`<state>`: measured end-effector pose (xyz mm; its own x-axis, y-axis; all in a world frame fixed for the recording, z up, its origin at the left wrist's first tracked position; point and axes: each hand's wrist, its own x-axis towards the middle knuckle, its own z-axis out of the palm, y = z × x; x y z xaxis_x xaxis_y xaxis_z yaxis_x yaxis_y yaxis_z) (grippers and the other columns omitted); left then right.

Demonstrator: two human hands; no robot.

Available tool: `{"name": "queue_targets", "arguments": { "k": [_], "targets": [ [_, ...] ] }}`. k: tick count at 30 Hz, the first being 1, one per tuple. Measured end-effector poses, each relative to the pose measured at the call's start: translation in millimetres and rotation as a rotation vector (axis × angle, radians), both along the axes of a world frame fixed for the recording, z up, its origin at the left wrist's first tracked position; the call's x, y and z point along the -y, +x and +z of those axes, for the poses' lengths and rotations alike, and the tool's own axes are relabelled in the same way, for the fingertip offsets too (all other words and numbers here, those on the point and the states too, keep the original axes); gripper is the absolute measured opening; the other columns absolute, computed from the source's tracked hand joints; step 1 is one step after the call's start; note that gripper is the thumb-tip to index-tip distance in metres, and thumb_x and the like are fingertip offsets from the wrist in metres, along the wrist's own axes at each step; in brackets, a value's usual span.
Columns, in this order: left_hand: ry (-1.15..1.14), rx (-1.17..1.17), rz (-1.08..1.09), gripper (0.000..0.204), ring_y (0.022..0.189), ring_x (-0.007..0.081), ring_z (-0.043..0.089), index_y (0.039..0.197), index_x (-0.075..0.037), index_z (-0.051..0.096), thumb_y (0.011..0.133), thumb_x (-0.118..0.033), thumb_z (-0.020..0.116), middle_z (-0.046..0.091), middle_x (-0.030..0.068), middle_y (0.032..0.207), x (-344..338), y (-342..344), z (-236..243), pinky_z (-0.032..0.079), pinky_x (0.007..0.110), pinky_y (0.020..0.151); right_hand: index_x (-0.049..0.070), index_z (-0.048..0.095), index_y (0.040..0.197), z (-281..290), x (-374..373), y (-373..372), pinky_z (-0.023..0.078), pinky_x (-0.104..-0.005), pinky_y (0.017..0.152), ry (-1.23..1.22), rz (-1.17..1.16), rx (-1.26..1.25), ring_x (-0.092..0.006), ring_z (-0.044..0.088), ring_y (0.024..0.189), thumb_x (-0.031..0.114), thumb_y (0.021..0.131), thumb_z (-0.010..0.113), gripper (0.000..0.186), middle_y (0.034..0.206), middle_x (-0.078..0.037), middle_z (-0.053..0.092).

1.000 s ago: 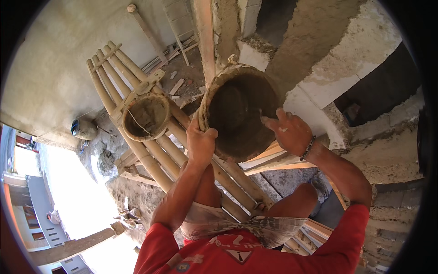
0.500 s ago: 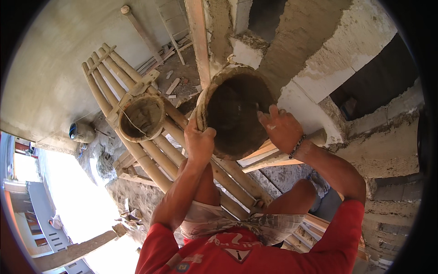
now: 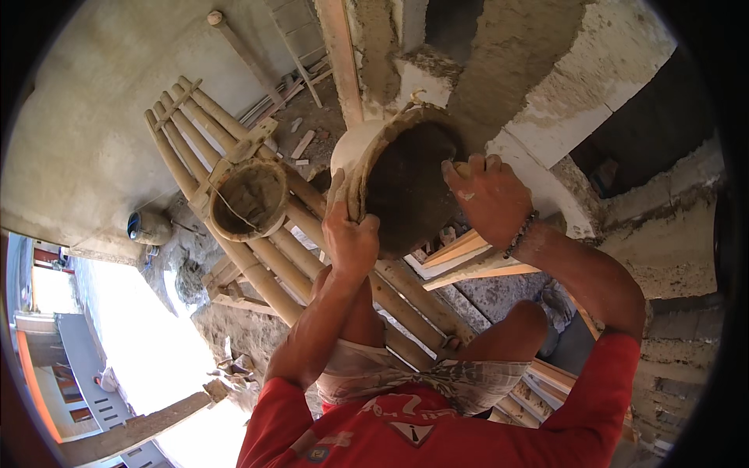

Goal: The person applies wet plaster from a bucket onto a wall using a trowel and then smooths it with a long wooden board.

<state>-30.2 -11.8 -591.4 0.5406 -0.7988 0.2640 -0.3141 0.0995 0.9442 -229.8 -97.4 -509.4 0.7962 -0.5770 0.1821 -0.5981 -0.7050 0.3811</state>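
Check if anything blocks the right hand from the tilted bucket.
Nothing visible does. The right hand is at the tilted bucket's right side; contact is unclear. The left hand grips the opposite side, and the second bucket sits off left on bamboo poles.

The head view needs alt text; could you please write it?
A person's left hand grips a tilted, pale, dirt-caked round bucket, the right hand near its opposite side. A second brownish round bucket rests on tan bamboo poles.
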Motion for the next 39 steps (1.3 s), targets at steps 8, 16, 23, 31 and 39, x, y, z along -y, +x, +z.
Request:
{"name": "queue_targets", "arguments": {
  "k": [8,16,23,31,39],
  "targets": [
    [-0.164,0.195,-0.008,0.062,0.121,0.0316,0.052,0.124,0.005,0.054,0.063,0.005,0.051,0.044,0.0227,0.14,-5,-7,7,0.04,0.033,0.099,0.007,0.062,0.111,-42,29,-2,0.052,-0.0411,0.066,0.382,-0.028,0.075,-0.0319,0.064,0.078,0.014,0.08,0.059,0.032,0.077,-0.015,0.063],
    [-0.228,0.126,-0.075,0.06,0.119,0.028,0.053,0.125,0.005,0.054,0.064,0.004,0.051,0.049,0.0215,0.135,-3,-7,3,0.04,0.032,0.099,0.009,0.061,0.115,-96,29,-21,0.051,-0.0388,0.081,0.94,0.004,0.518,-0.0318,0.064,0.091,0.024,0.085,0.061,0.034,0.099,-0.013,0.068],
    [0.025,-0.201,-0.064,0.059,0.104,0.0251,0.058,0.125,0.006,0.051,0.065,0.006,0.053,0.059,0.0181,0.115,4,8,-1,0.044,0.03,0.09,0.008,0.059,0.121,-111,2,-10,0.05,-0.0332,0.084,1.186,-0.02,0.778,-0.0249,0.067,0.093,0.024,0.083,0.065,0.042,0.105,-0.014,0.068],
    [0.088,-0.574,-0.011,0.057,0.085,0.0146,0.058,0.121,0.003,0.053,0.065,0.008,0.049,0.061,0.0064,0.102,-10,69,-30,0.048,0.026,0.076,0.006,0.056,0.121,-39,-2,-49,0.05,-0.0333,0.079,1.056,-0.081,0.641,-0.0227,0.065,0.085,0.018,0.078,0.07,0.046,0.098,-0.014,0.066],
    [0.094,-0.602,0.12,0.055,0.089,0.0189,0.059,0.117,0.004,0.053,0.062,0.007,0.049,0.061,0.0093,0.102,-55,80,-88,0.048,0.028,0.083,0.005,0.054,0.117,-4,-3,-63,0.047,-0.0343,0.077,1.211,-0.075,0.51,-0.0225,0.061,0.084,0.016,0.069,0.078,0.055,0.096,-0.014,0.062]
  ]
}}
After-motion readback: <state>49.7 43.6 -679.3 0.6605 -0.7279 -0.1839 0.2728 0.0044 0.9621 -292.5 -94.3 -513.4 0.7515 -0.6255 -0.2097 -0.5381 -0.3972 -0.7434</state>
